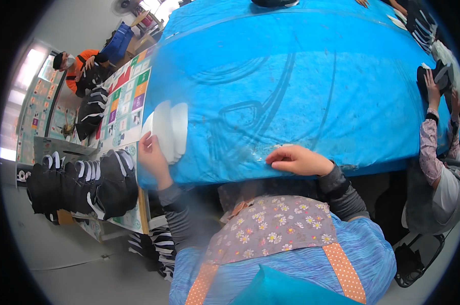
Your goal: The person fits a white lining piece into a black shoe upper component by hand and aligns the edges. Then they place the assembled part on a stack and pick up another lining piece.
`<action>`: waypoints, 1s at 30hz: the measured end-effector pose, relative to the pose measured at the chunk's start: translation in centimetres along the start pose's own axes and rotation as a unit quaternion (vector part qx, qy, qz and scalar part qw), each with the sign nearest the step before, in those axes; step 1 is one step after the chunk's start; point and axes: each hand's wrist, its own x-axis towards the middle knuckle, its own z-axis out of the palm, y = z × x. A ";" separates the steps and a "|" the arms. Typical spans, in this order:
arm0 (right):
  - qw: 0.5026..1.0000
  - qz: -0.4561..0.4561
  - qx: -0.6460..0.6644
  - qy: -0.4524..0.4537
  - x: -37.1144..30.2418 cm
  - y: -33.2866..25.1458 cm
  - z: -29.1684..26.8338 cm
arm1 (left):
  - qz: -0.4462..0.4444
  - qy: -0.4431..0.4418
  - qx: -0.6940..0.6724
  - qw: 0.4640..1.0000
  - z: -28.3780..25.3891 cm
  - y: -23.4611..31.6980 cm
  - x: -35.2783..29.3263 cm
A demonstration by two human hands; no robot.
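A small fanned stack of white insole-shaped pieces (pixel 165 127) lies on the blue-covered table (pixel 301 101), toward its left edge. My left hand (pixel 154 157) is at the near left side of the stack, its fingers bent and closed on the edge of a white insole. The exact grip is partly hidden by the fingers. Over the table's near edge, my right hand (pixel 302 160) rests with its fingers loosely stretched to the left. Nothing shows in it.
Black shoe uppers (pixel 82 180) with white linings sit on the patterned side table (pixel 123 109) to my left. A person in orange (pixel 82 68) works beyond it. At the right, another person's hands (pixel 433 91) hold a black shoe piece. A dark object (pixel 274 2) lies at the far edge.
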 end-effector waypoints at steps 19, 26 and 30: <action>0.850 -0.289 -0.360 0.254 8.2 -2.0 -8.8 | -0.142 -0.554 -0.295 0.765 14.4 10.0 0.0; 0.914 -0.156 -0.236 0.291 9.4 2.7 -9.9 | -0.267 -0.410 -0.377 0.786 18.5 6.6 -1.3; 0.913 -0.159 -0.261 0.272 8.8 3.5 -10.3 | -0.236 -0.332 -0.353 0.843 20.1 4.5 -2.5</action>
